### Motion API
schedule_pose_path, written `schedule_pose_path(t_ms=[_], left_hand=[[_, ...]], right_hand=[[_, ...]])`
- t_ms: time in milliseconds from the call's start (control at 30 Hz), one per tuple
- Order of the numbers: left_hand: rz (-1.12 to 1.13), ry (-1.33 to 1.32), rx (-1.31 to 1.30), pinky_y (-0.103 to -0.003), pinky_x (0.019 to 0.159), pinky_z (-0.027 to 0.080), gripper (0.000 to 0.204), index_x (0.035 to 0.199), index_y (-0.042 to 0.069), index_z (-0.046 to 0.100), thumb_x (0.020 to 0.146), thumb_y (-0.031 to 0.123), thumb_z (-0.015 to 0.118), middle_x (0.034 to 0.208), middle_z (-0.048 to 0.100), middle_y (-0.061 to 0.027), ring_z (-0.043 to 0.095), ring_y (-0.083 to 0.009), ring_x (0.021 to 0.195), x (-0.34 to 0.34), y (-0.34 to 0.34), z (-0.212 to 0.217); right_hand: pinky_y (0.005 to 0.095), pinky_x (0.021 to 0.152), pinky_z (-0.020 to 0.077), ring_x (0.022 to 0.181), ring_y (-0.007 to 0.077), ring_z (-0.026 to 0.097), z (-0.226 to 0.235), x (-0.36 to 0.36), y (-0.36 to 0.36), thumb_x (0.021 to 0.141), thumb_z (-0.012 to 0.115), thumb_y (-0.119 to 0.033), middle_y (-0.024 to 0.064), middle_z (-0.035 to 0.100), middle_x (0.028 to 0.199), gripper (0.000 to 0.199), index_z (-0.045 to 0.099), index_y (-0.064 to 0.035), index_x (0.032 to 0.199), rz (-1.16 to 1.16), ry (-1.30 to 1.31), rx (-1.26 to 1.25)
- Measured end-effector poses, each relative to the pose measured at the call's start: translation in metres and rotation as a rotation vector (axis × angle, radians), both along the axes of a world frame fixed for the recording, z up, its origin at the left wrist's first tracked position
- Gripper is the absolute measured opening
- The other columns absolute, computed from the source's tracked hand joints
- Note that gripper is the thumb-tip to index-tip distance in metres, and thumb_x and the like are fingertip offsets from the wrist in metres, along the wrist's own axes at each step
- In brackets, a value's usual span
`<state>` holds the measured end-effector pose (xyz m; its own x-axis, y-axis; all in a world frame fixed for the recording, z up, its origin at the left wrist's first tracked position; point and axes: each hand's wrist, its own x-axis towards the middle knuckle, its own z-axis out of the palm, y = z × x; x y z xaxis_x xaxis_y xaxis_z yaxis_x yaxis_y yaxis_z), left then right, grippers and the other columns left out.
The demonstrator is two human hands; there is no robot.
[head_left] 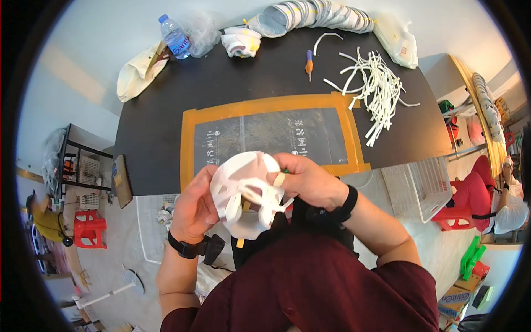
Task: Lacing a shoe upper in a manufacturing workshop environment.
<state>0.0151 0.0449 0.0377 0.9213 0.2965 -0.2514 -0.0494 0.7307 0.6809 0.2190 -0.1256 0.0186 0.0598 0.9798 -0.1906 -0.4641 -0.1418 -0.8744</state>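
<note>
In front of my chest I hold a white shoe upper point(233, 176) with both hands, near the table's front edge. Its opening shows, crossed by white lace-like strips with loose ends at the right. My left hand point(191, 209) is closed round its left side, the fingers partly behind it. On the upper right rim, my right hand point(310, 181) pinches the material between thumb and fingers. A yellow bit point(240, 243) sticks out below the upper. Farther right on the table lies a loose heap of white laces point(381, 91).
A clear plastic sheet point(265, 138) is taped to the dark table point(149, 144). An orange-handled awl point(309, 63) lies behind it. Along the back stand a water bottle point(176, 41), a cream fabric piece point(138, 74) and nested shoe uppers point(310, 16). A white crate point(417, 191) stands at right.
</note>
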Motion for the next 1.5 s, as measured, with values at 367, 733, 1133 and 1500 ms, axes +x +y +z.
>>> schedule_pose_path(t_ms=[367, 733, 1133, 1500], left_hand=[[0.640, -0.318, 1.055, -0.043, 0.105, 0.036, 0.072, 0.134, 0.001, 0.042, 0.078, 0.031, 0.077, 0.135, 0.046, -0.0151, 0.044, -0.0305, 0.127, 0.039, -0.069, -0.016], [0.652, -0.090, 0.921, -0.036, 0.094, 0.048, 0.060, 0.124, 0.001, 0.050, 0.076, 0.025, 0.077, 0.118, 0.058, -0.0105, 0.058, -0.0218, 0.110, 0.046, -0.055, 0.006], [0.336, -0.217, -0.115, -0.044, 0.098, 0.047, 0.050, 0.123, 0.009, 0.056, 0.099, 0.051, 0.043, 0.114, 0.063, -0.0093, 0.060, -0.0247, 0.109, 0.031, -0.028, -0.018], [0.119, -0.186, -0.041, -0.043, 0.102, 0.045, 0.079, 0.142, 0.008, 0.038, 0.084, 0.051, 0.068, 0.130, 0.054, -0.0116, 0.054, -0.0250, 0.119, 0.023, -0.052, -0.020]], right_hand=[[0.0334, 0.092, 0.0523, 0.111, 0.0163, 0.059, 0.017, -0.048, 0.027, 0.098, 0.055, -0.018, 0.0040, 0.059, 0.122, 0.033, 0.049, -0.0112, 0.130, -0.481, 0.651, 0.262], [0.0182, 0.053, 0.0297, 0.059, 0.0016, 0.037, 0.008, -0.073, 0.013, 0.099, 0.057, -0.027, -0.0036, 0.056, 0.085, 0.016, 0.057, -0.0134, 0.106, -0.289, 0.581, 0.194], [0.0221, 0.068, 0.0412, 0.076, 0.0061, 0.048, 0.005, -0.017, -0.021, 0.094, 0.062, -0.015, -0.0040, 0.057, 0.087, 0.010, 0.065, -0.0056, 0.098, -0.540, -0.466, 0.156], [0.0294, 0.077, 0.0494, 0.088, 0.0184, 0.058, 0.024, -0.011, -0.003, 0.083, 0.073, -0.012, 0.0054, 0.056, 0.094, 0.012, 0.066, -0.0078, 0.091, -0.244, -0.860, 0.291]])
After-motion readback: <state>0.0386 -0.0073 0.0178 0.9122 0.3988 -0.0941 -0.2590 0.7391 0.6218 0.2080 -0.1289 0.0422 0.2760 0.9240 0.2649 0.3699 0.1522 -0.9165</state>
